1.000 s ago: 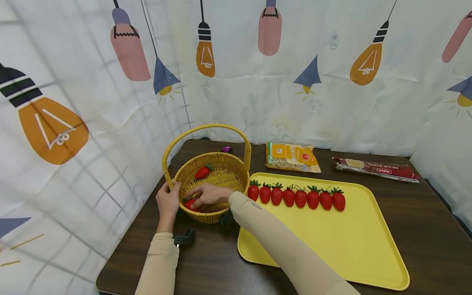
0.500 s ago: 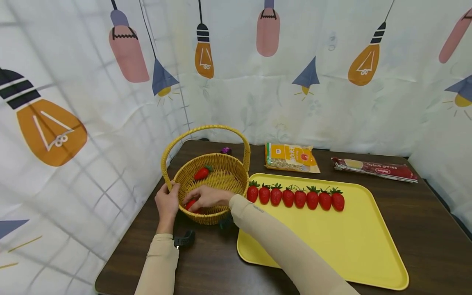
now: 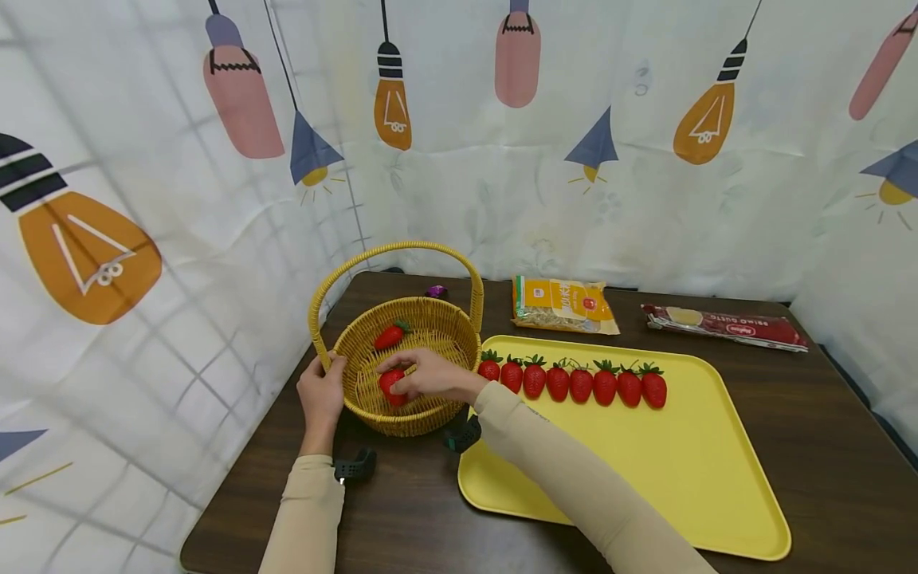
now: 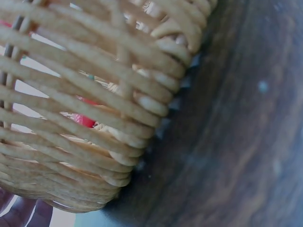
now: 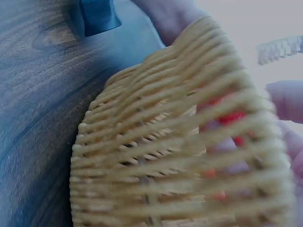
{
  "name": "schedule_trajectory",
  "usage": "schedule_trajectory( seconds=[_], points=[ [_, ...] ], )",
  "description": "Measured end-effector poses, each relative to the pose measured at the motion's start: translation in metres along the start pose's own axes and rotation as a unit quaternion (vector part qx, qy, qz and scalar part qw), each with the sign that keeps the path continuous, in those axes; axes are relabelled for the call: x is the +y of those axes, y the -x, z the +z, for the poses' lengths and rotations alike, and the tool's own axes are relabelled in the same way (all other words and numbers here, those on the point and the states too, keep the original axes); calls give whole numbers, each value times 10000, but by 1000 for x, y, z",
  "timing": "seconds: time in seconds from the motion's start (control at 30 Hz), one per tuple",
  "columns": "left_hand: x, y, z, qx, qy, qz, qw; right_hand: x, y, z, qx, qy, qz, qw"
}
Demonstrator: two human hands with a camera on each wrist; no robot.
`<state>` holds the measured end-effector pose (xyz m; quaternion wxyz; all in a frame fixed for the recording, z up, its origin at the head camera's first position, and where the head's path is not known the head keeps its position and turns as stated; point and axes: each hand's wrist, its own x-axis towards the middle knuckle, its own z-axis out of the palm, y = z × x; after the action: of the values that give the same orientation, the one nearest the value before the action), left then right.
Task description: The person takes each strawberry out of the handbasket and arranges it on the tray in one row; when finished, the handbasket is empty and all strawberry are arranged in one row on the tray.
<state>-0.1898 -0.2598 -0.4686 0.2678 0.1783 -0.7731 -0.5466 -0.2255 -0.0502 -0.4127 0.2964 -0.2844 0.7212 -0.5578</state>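
Observation:
A yellow wicker basket (image 3: 439, 319) with a tall arched handle stands at the left of the table. My left hand (image 3: 321, 392) grips its left rim by the foot of the handle. Inside the basket, my right hand (image 3: 436, 375) pinches a strawberry (image 3: 392, 387) between thumb and fingers. Another strawberry (image 3: 389, 337) lies toward the back of the basket. In the right wrist view, the basket's woven wall (image 5: 156, 142) partly hides the held fruit. The left wrist view shows the weave (image 4: 94, 94) up close, with red glimpsed through its gaps.
On the yellow tray (image 3: 631, 470), several strawberries (image 3: 580, 386) stand in a row along the back edge. Behind it lie an orange food packet (image 3: 565, 304) and a dark red packet (image 3: 726, 327). A small purple item (image 3: 436, 292) sits behind the basket.
My right hand has lifted the strawberry from the basket's front left and moved it right, toward the basket's middle. My left hand keeps its grip on the rim.

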Motion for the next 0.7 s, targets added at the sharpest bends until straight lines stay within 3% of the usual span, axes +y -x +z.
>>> schedule_trajectory(
  seconds=[0.33,0.7],
  points=[
    [1,-1,1,-63,22,68,10000,2,34,-23,791,41,-391,9961],
    [0,1,1,25,-9,60,10000,11,76,-49,1209,-93,-565,9910]
  ],
)
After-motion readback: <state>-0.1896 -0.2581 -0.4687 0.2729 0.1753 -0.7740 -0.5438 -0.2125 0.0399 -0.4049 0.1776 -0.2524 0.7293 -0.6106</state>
